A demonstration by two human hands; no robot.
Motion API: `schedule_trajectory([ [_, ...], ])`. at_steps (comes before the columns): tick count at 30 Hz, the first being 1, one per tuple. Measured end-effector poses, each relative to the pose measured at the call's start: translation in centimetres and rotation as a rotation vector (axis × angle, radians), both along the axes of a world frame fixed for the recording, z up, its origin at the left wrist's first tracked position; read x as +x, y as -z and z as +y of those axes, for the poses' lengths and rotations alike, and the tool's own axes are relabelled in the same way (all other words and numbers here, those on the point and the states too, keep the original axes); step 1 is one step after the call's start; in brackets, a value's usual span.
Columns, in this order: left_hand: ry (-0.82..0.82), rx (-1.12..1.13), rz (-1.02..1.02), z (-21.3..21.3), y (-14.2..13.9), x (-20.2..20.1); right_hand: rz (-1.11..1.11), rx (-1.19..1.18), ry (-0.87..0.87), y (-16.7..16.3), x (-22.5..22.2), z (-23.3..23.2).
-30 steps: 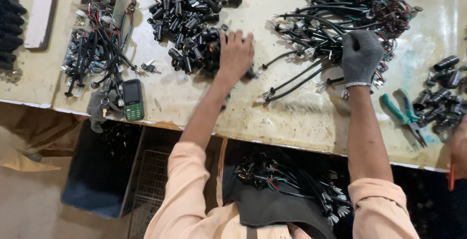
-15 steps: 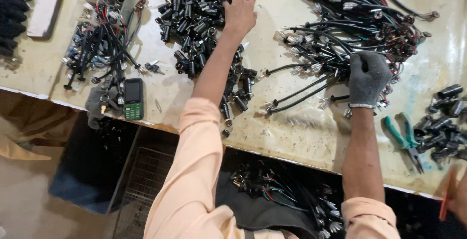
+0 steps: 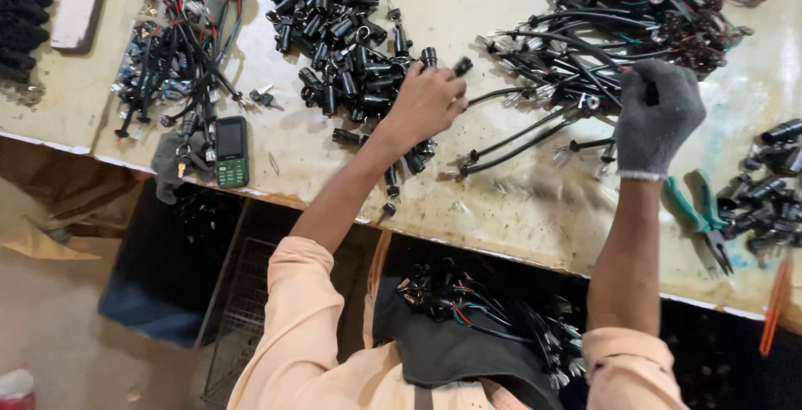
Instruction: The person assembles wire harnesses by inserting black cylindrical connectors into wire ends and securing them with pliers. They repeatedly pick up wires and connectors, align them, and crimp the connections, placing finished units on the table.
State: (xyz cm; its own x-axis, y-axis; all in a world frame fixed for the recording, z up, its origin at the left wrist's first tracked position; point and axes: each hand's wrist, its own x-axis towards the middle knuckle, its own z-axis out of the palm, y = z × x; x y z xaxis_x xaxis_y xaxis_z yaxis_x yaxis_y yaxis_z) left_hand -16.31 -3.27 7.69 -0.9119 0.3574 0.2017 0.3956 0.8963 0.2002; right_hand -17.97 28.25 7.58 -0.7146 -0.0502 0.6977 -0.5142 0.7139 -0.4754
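Black cylindrical connectors (image 3: 342, 34) lie heaped on the cream surface (image 3: 518, 201), at its far middle, and my left hand (image 3: 424, 103) sits at the near right edge of that heap. Its fingers are curled together, pinching one small black connector piece (image 3: 461, 65) that sticks out just beyond the knuckles. I cannot tell how firmly it is held.

My right hand (image 3: 657, 113) wears a grey knit glove and is closed into a loose fist over the near edge of a tangle of black cable harnesses (image 3: 618, 26) with silver terminals. The gloved fingers are pressed together around one or two of those cables; which ones I cannot tell.

Just right of my right wrist lies a pair of green-handled pliers (image 3: 700, 210), flat on the surface, and beyond it a smaller pile of black parts (image 3: 764, 193). At the far left sits a second bundle of wired connectors (image 3: 171, 59), with a green keypad phone (image 3: 231, 151) lying just below it near the surface's front edge. A small key (image 3: 264, 95) rests between that bundle and the heap. More wired parts (image 3: 476, 310) lie in my lap, on dark cloth.
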Motion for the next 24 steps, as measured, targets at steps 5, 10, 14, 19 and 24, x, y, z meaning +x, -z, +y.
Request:
schedule_trajectory([
  [5,-0.19,0.159,0.131,1.5,2.4,-2.0,-0.089,0.003,-0.081,-0.5,10.6,-2.5],
  [10,-0.182,-0.152,0.239,3.6,4.5,-2.0,-0.245,0.132,0.023,2.1,17.8,-0.9],
  [14,-0.056,0.538,0.192,2.7,3.8,1.4,-0.139,0.259,0.271,3.0,19.8,1.6],
  [19,0.193,1.013,-0.167,3.2,3.2,11.6,-0.289,0.301,0.194,3.2,20.5,1.4],
  [24,0.06,1.373,-0.714,6.8,6.9,22.7,-0.518,0.427,0.243,3.9,20.0,2.0],
])
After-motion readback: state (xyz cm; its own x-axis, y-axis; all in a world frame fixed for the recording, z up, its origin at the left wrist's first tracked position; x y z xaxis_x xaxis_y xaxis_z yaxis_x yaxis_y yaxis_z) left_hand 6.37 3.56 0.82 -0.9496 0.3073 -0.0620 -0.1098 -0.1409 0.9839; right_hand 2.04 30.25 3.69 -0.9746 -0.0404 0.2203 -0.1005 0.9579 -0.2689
